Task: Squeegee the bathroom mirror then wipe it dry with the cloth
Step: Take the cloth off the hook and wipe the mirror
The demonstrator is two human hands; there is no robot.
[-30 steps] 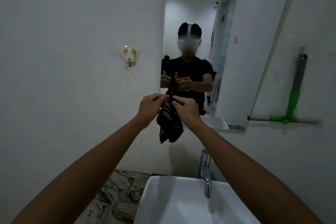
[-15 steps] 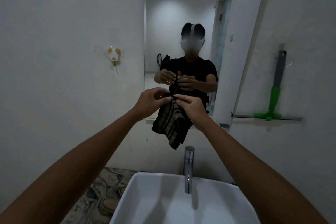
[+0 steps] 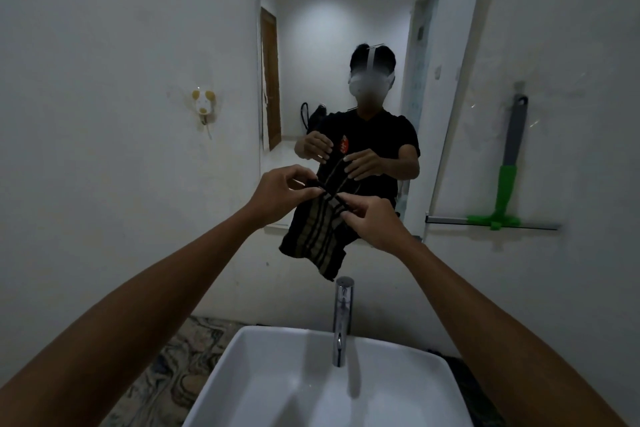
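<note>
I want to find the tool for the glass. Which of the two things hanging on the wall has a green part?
The squeegee, hanging right of the mirror, with a grey handle above its green neck. The hook to the left is white and yellow.

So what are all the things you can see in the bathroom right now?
mirror: one, on the wall above the sink
cloth: one, dark with tan stripes, held up before the mirror
squeegee: one, green and grey, hanging on the right wall
hook: one, white and yellow, on the left wall
tap: one, silver, behind the sink
sink: one, white, at the bottom
left hand: pinches the cloth's top edge
right hand: pinches the cloth's top edge
</note>
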